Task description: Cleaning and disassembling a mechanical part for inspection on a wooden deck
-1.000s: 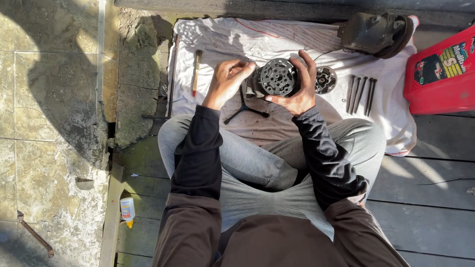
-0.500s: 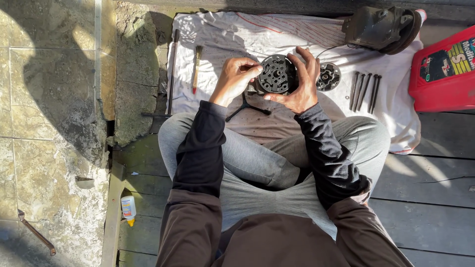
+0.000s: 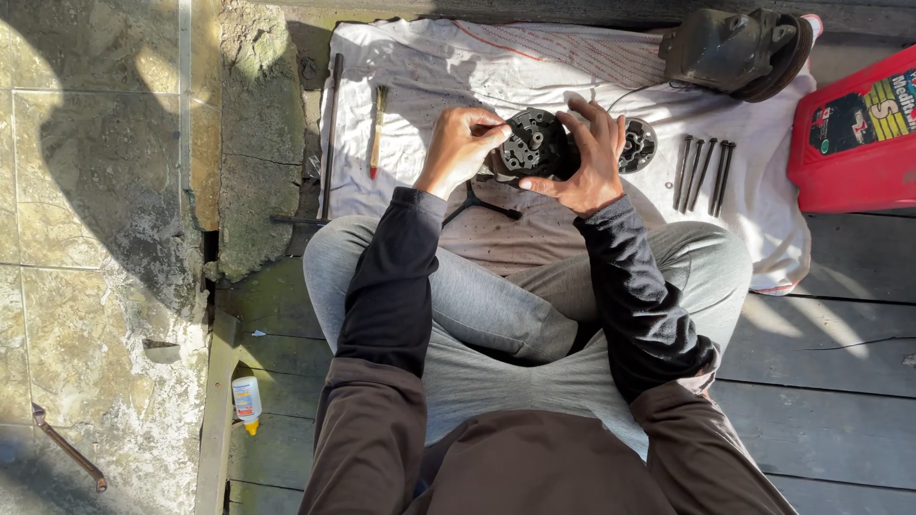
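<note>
Seated: person cross-legged on grey boards, a white cloth [image 3: 534,67] spread ahead, likely to keep parts off the dirt.
Right hand: the right hand [image 3: 584,157] wraps the far side of a round black machine part [image 3: 534,143], fingers curled over its rim, steadying it just above the cloth.
Left hand: the left hand [image 3: 462,145] pinches something small against the part's face, fingertips closed tight; what it pinches is too small to tell.
Beside the part: a matching round plate [image 3: 639,145] lies flat on the cloth, just beyond the right hand.
Bolts: four long bolts [image 3: 702,172] lie side by side, apparently kept in order.
Tools: a brush [image 3: 378,129] and a long bar [image 3: 330,133] rest at the cloth's left edge; a three-armed wrench [image 3: 477,203] lies near the knees.
Further off: a dark housing [image 3: 735,50] top right, a red container [image 3: 859,129] beside it, a small bottle [image 3: 247,401] on the boards.
</note>
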